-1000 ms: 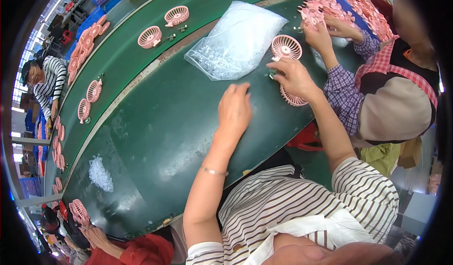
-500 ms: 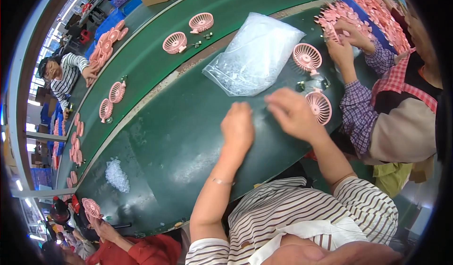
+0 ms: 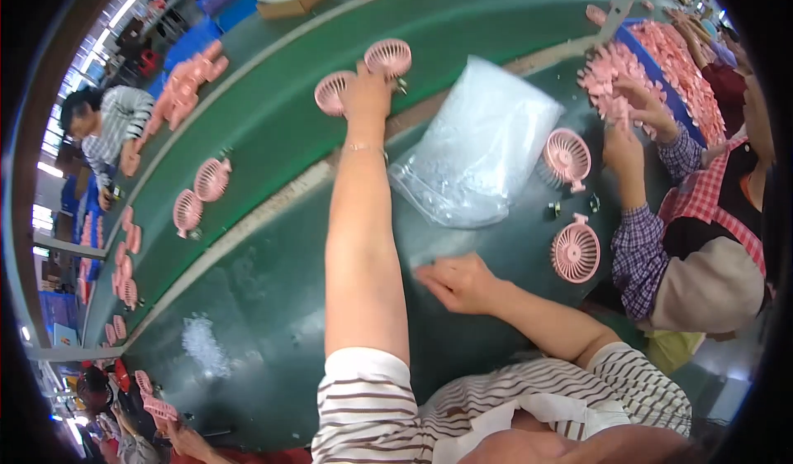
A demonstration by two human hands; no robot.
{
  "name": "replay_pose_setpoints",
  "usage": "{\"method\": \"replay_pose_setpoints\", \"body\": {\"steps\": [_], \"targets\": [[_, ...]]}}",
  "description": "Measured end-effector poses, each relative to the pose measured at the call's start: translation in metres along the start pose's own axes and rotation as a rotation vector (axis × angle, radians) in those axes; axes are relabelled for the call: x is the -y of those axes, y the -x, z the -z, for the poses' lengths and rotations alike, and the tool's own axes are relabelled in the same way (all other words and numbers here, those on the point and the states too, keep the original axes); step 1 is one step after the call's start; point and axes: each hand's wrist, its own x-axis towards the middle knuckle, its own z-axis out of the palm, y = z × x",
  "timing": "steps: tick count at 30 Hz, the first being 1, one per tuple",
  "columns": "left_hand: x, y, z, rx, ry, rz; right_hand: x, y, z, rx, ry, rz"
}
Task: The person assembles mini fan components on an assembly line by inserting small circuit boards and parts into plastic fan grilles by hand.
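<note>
My left hand [image 3: 366,95] reaches far out over the green belt, between two round pink fan grilles. It touches or hovers at the rims of the left grille [image 3: 331,93] and the right grille [image 3: 388,57]; its fingertips are partly hidden, so their grip cannot be told. My right hand [image 3: 459,283] is low over the green worktable [image 3: 289,299], its fingers drawn together toward the left; anything pinched there is too small to make out. Beyond it lies a clear plastic bag [image 3: 479,146] of small transparent parts. Two more grilles, an upper one [image 3: 567,158] and a lower one [image 3: 576,251], lie right of the bag.
A pile of small clear pieces [image 3: 205,346] lies at left on the table. At right, a co-worker's hands [image 3: 632,125] work beside pink parts and a blue bin [image 3: 648,67]. Other pink grilles [image 3: 212,180] rest on the belt; another person sits across it.
My left hand has gone from the table beside the bag out to the two grilles on the belt. My right hand has moved left and nearer me, its fingers closing together. The view has shifted.
</note>
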Motion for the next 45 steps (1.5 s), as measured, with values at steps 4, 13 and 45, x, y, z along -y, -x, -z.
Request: {"method": "replay_pose_setpoints", "body": {"steps": [4,13,45], "targets": [[-0.003,-0.009,-0.019,-0.266,0.062,-0.186,-0.014,-0.008,0.005,-0.048,-0.061,0.002],[0.053,0.148,0.103,-0.212,-0.054,0.128,-0.028,-0.002,-0.008,-0.091,-0.068,-0.074],[-0.066,0.347,0.143,-0.125,0.429,-0.064,0.012,0.031,-0.001,-0.329,-0.504,-0.503]]}}
